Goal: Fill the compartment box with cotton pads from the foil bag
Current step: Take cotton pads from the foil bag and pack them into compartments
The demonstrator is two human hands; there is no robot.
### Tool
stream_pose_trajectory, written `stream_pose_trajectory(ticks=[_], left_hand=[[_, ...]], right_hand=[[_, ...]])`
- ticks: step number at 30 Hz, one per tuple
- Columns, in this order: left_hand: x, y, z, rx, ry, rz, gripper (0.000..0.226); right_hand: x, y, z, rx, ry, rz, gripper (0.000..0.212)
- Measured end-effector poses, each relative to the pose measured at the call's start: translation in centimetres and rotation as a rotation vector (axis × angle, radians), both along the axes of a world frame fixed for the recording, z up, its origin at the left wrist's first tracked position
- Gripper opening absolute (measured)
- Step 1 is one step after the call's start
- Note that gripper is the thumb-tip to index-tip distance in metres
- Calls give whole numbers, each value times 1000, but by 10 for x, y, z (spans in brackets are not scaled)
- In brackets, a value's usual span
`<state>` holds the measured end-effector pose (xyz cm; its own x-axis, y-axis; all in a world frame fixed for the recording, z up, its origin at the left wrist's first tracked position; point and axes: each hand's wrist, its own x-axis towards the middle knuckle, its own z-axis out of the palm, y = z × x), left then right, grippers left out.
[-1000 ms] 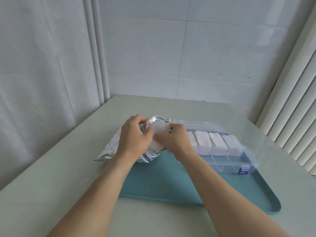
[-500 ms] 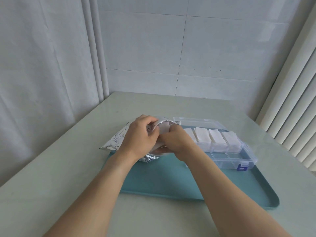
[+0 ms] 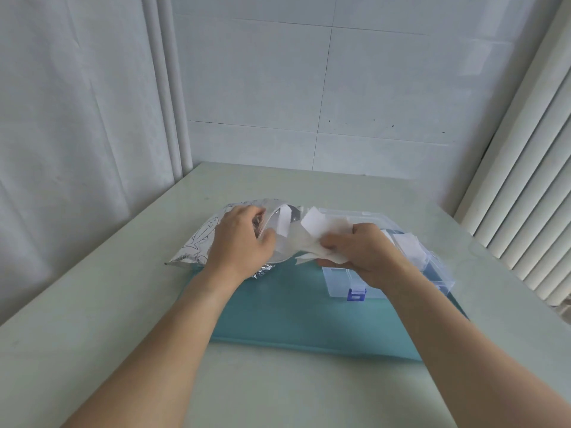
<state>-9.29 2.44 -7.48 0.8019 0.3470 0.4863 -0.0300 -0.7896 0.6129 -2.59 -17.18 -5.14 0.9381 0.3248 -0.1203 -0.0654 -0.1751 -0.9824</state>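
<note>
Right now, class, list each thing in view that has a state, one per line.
foil bag: lying down, mouth held open
left hand: gripping the bag's mouth
right hand: pinching cotton pads
cotton pads: bunch partly out of the bag
compartment box: lid open, some compartments filled
tray: flat under the box

Left hand [image 3: 239, 239] gripping, fingers curled, right hand [image 3: 358, 254] pinching, forearms extended

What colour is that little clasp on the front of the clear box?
Blue. The clasp shows clearly in the head view, on the front wall of the box.
</note>
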Motion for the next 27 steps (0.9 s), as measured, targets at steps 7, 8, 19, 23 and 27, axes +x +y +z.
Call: stream_pose_trajectory(ticks=[7,8,19,23,27], left_hand=[[-13,-33,11,77,-362,-188,34],[-15,-39,11,86,-399,-211,28],[-16,-66,0,136,-201,-386,49],[-12,-67,-15,277,64,-446,56],[-15,-62,-16,295,241,-413,52]], right_hand=[[2,-31,0,106,89,-6,9],[2,-35,0,117,90,-11,9],[-1,-70,6,134,18,20,11],[0,-76,4,12,-34,14,10],[1,-84,9,44,-57,14,10]])
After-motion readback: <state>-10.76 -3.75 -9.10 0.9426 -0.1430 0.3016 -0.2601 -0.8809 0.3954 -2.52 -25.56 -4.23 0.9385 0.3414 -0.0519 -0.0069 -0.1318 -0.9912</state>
